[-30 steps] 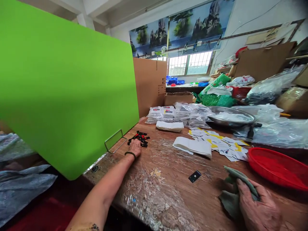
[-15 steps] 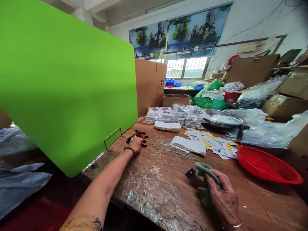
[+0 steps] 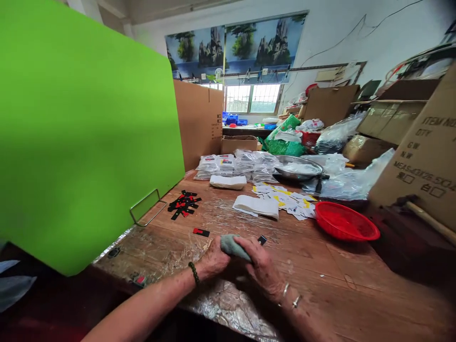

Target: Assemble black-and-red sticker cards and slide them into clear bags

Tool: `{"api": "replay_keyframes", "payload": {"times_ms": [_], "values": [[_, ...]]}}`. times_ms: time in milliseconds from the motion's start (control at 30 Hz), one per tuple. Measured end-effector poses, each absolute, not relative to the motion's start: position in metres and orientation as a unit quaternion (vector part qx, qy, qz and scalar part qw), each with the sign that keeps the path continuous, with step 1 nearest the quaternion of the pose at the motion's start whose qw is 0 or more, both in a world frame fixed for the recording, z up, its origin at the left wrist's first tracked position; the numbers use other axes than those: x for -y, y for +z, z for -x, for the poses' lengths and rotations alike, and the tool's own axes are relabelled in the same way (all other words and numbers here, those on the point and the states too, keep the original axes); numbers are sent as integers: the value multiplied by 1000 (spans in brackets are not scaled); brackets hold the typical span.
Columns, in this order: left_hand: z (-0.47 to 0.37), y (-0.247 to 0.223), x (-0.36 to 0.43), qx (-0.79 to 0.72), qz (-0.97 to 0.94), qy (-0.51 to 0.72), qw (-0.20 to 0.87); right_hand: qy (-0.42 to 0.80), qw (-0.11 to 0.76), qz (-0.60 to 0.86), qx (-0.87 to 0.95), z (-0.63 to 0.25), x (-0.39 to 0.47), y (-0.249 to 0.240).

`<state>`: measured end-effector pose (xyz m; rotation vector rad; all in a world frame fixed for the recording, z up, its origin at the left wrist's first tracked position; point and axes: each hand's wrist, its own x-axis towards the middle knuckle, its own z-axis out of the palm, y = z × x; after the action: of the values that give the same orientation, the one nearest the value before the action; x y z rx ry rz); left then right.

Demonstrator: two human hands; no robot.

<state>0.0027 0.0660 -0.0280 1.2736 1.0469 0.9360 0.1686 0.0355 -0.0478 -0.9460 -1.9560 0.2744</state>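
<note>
Gripping the grey-green cloth (image 3: 232, 246) in the right hand (image 3: 262, 264) above the near side of the desk (image 3: 320, 297), touching it with the left hand (image 3: 213, 256); cannot tell whether gripping there. Probably light, soft, hardly fragile; best held by bunched folds.

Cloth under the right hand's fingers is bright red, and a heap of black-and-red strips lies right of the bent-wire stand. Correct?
Colour's wrong: the head view shows the cloth is grey-green. It is under the right hand's fingers, and the heap of black-and-red strips lies right of the bent-wire stand.
</note>
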Motion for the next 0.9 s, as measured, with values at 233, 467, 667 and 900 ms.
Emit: {"api": "replay_keyframes", "payload": {"times_ms": [233,467,667,900], "values": [[-63,-30,-85,-432,-718,315,445,40,529,626,571,-267,-42,-69],[11,-7,-109,-542,-792,210,185,66,590,686,421,-286,-37,-73],[88,-6,-120,-609,-757,165,170,132,605,616,486,-246,-35,-65],[56,-10,-90,-558,-770,221,214,148,533,450,701,-163,-25,-52]]}}
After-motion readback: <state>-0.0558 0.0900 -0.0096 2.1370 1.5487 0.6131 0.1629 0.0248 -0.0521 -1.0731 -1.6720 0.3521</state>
